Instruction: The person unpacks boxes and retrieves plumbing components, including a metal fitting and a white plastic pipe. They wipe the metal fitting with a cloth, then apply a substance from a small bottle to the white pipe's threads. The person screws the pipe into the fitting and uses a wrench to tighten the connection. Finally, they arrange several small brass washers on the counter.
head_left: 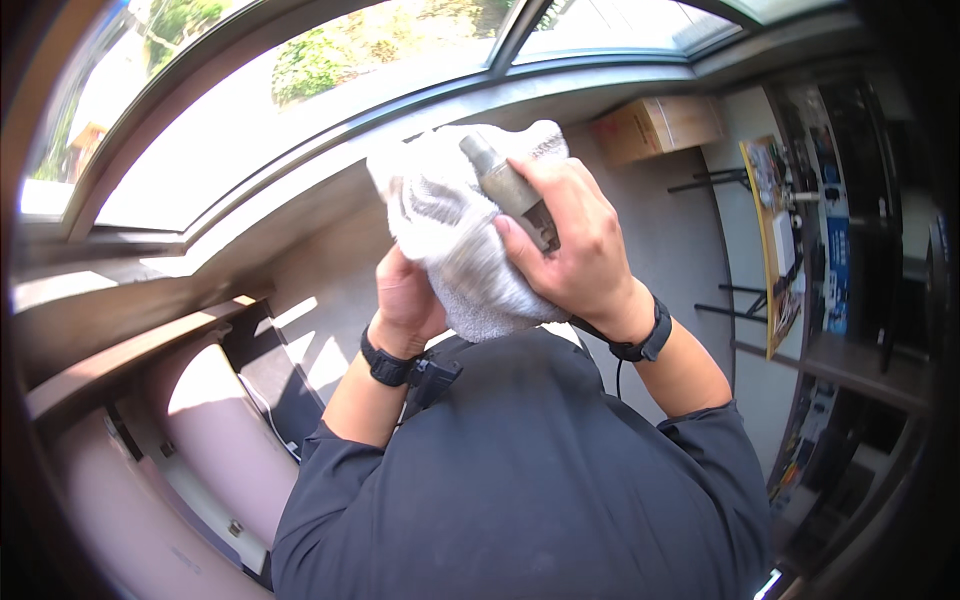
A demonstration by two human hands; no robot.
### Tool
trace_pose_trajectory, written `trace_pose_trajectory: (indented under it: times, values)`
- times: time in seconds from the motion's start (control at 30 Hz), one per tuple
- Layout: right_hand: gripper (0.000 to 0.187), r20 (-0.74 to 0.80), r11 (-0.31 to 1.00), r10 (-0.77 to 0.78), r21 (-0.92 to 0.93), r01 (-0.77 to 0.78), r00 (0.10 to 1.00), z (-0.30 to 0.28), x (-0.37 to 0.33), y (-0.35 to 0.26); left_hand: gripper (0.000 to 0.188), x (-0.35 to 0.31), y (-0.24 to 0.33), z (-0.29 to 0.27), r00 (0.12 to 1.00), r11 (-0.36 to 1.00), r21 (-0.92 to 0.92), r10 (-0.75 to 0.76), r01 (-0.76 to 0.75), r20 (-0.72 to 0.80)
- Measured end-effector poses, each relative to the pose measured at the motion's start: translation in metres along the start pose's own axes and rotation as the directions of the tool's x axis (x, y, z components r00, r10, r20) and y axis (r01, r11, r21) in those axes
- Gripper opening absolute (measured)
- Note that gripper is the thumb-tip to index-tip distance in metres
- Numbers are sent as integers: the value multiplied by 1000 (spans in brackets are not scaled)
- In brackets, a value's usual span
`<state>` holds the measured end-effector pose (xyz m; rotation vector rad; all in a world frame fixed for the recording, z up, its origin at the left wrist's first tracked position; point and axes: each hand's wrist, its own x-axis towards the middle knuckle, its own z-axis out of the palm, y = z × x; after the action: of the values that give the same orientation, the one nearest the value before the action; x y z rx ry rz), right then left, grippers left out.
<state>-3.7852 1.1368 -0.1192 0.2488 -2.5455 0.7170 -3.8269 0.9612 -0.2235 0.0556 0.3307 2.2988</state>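
Right hand (585, 240) closed around grey metal cylinder (507, 190), upper centre of frame, against white towel (465, 270). Long axis diagonal: narrower end points upper left, notched end lower right. Left hand (408, 300) grips towel's lower-left side, fingers largely hidden.

White towel (450, 250) with greyish streaks; grey cylinder (508, 190) with a darker end; black wristbands (385, 366); plain dark blue-grey shirt (500, 480); light brown box (655, 130); pale pink panels (225, 425); green bush (308, 66); yellow-edged board (766, 215); dark window frame (505, 42).
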Motion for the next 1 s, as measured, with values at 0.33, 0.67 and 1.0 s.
trace_pose_trajectory:
  times: [0.33, 0.67, 1.0]
  values:
    - [36, -40, 902, 64, -425, -75, 997, -62, -133, -46, 35, 0, -87, 68, 960, 894, 357, -276, 270, -34]
    - [47, -473, 775, 492, -144, -615, 731, -135, -363, -117, 34, -89, -277, 104, 710, 601, 591, -701, 538, 66]
    - [30, -428, 427, 904, 898, 103, -16, -231, -571, -190, 27, -191, -494, 181, 427, 535, 845, -760, -16, 490]
